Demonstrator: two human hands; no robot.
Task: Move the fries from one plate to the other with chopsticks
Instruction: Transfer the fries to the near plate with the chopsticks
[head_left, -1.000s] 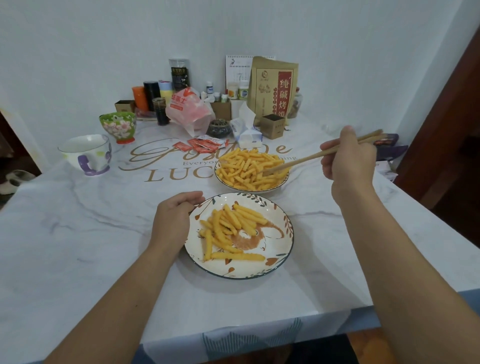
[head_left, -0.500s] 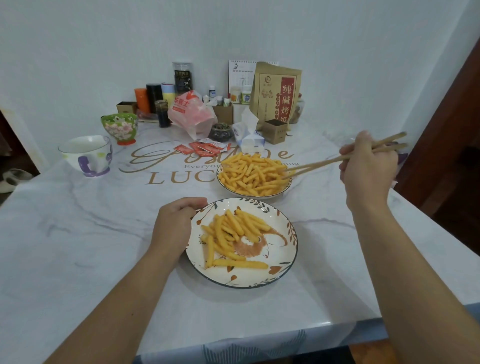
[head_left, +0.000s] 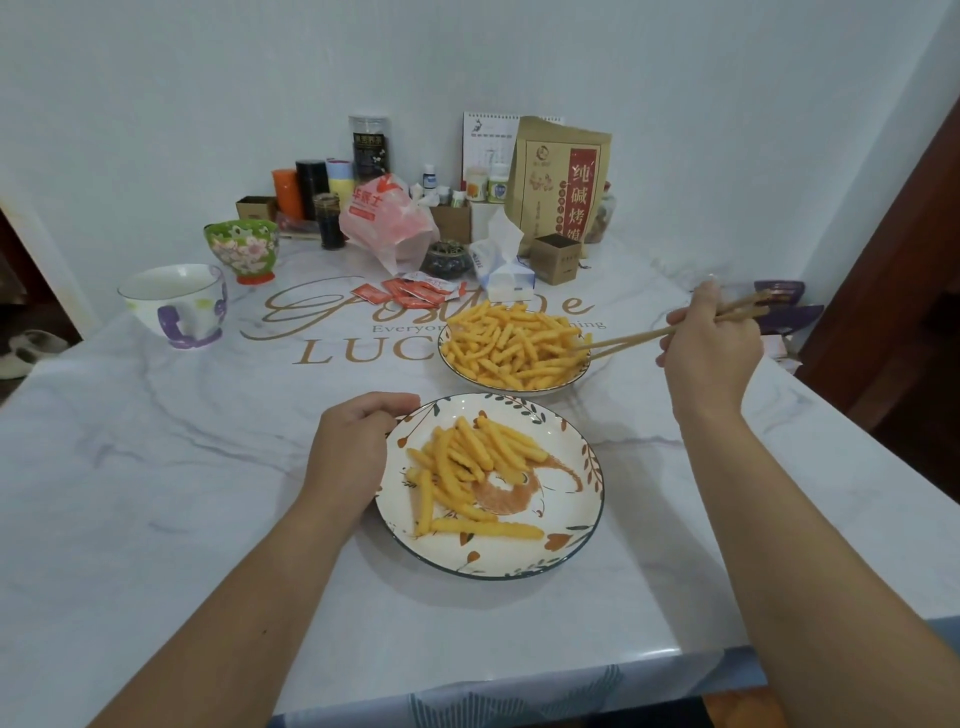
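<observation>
Fries: a heaped pile (head_left: 511, 345) filled the far plate (head_left: 584, 375), and a smaller loose scatter (head_left: 467, 462) lay on the near plate (head_left: 571, 545), mostly on its left half; judging by the heap, much of the job remained.
Chopsticks: the pair (head_left: 634, 340) slanted down from the right, tips slightly apart at the right edge of the heap, touching or just above the outer fries; whether a fry sat between them could not be told.
Right hand: it (head_left: 709, 351) gripped the chopsticks near their upper ends, fingers curled round the shafts, probably to give reach across to the far plate.
Left hand: it (head_left: 353, 447) rested against the left rim of the near plate, fingers curled over the edge, seemingly to steady the plate as fries arrived.
Plates: the two stood close together, near one in front of the far one, which kept the carry short.
Surface: the marbled top (head_left: 156, 467) bore gold lettering beneath the far plate.
Surroundings: a white mug (head_left: 174, 304), a green flowered bowl (head_left: 241, 249), red sauce packets (head_left: 410, 291), a tissue pack (head_left: 504, 270) and a brown paper bag (head_left: 558, 182) stood further back, well apart from the plates.
</observation>
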